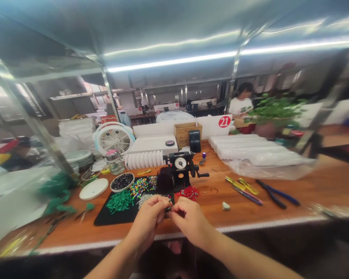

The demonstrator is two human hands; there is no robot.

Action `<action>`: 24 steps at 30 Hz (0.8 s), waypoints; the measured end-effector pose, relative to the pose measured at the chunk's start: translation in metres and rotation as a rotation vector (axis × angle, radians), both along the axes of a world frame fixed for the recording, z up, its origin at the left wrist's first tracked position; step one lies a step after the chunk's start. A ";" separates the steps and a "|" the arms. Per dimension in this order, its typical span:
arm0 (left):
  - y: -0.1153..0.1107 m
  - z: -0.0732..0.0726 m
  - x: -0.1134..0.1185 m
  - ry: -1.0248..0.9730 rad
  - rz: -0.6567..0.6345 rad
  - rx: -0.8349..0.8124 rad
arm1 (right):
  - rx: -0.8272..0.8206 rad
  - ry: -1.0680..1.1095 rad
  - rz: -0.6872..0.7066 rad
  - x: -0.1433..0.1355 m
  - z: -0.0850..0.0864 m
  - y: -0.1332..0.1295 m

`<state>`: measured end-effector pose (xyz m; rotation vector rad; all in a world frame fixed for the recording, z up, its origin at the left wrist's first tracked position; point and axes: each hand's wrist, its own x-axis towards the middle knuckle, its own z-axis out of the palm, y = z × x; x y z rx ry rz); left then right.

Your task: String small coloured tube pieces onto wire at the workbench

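My left hand (151,217) and my right hand (190,221) meet above the front edge of the bench, fingertips pinched close together. Something small and dark sits between them, too small to name. Behind the hands lies a black mat (106,218) bearing green short pieces (120,201), multicoloured beads (139,187) and silvery small parts (144,198), partly covered by my left hand. A heap of red pieces (188,192) lies just beyond my right hand. At the back of the mat stands a black hand-crank winding machine (180,164) with a round dial.
A dish of black beads (122,182), a white lid (94,188), a glass jar (115,164) and a fan (114,139) stand left. Pliers (276,193), tweezers-like tools (247,193), a pale lump (226,206) and plastic-wrapped white rolls (258,153) lie right. A person (241,102) sits beyond.
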<state>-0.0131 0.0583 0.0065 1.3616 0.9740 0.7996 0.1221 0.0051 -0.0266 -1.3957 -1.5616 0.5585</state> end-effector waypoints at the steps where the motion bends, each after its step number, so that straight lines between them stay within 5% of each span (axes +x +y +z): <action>1: 0.000 0.000 -0.002 0.042 -0.015 0.065 | 0.129 -0.082 -0.009 0.000 0.000 -0.001; 3: 0.001 0.001 -0.006 0.184 -0.060 0.358 | 0.364 -0.247 0.006 0.003 0.004 -0.001; 5: 0.001 -0.002 -0.010 0.343 -0.094 0.764 | 0.426 -0.318 0.048 0.009 0.014 0.005; 8: 0.004 -0.010 -0.014 0.560 -0.078 1.290 | 0.235 -0.232 0.084 0.018 0.032 0.024; 11: 0.007 -0.014 -0.014 0.635 -0.145 1.539 | 0.065 -0.136 0.143 0.024 0.039 0.040; 14: 0.007 -0.008 -0.010 0.487 -0.172 1.234 | 0.083 -0.098 0.100 0.026 0.035 0.042; 17: 0.004 0.000 -0.004 0.239 -0.018 0.523 | 0.144 0.012 -0.134 0.021 0.027 0.029; 20: 0.000 0.001 0.000 -0.028 0.074 -0.009 | -0.067 0.129 -0.101 0.009 0.017 0.015; 22: 0.000 -0.001 0.000 -0.114 0.074 -0.100 | -0.168 0.160 0.005 0.002 0.010 0.009; 24: 0.002 -0.001 -0.002 -0.069 0.050 -0.032 | -0.034 0.075 0.018 -0.003 0.003 0.004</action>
